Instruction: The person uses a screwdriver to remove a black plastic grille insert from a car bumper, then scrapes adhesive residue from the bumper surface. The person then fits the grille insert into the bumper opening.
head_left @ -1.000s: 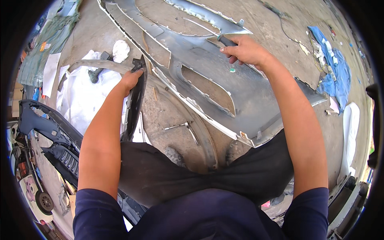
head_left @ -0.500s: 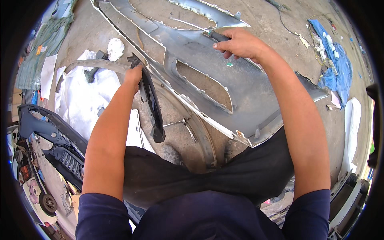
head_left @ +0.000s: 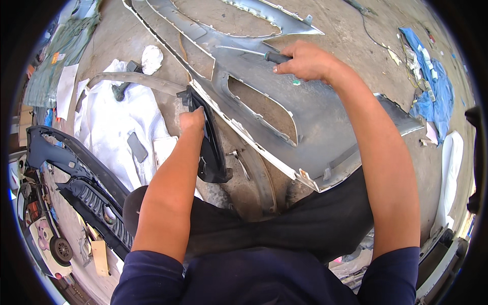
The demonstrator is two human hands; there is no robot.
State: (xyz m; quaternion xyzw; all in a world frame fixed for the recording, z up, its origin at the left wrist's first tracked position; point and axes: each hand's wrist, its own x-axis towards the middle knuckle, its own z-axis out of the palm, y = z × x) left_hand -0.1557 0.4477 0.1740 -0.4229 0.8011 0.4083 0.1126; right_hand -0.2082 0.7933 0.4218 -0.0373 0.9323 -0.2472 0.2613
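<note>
ok so the bumper (head_left: 320, 117) is lying on the floor (head_left: 351, 46). just left of it, the left hand (head_left: 193, 120) has its fingers wrapped round the upper part of a black trim (head_left: 212, 155), fingertips mostly hidden. right arm's stretched out over the bumper, back of the right hand (head_left: 307, 62) up, fingers curled on the handle of a screwdriver (head_left: 275, 57), shaft pointing left. further left of the bumper, a white sheet (head_left: 109, 127) with what looks like a phone (head_left: 136, 147) on it. ratchet (head_left: 242, 166) lies near the bumper's left edge.

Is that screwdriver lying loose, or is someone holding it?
Held: the right hand grips the screwdriver by its dark handle, pointing it leftward. Whether its tip touches the grey panel, I cannot tell.
</note>
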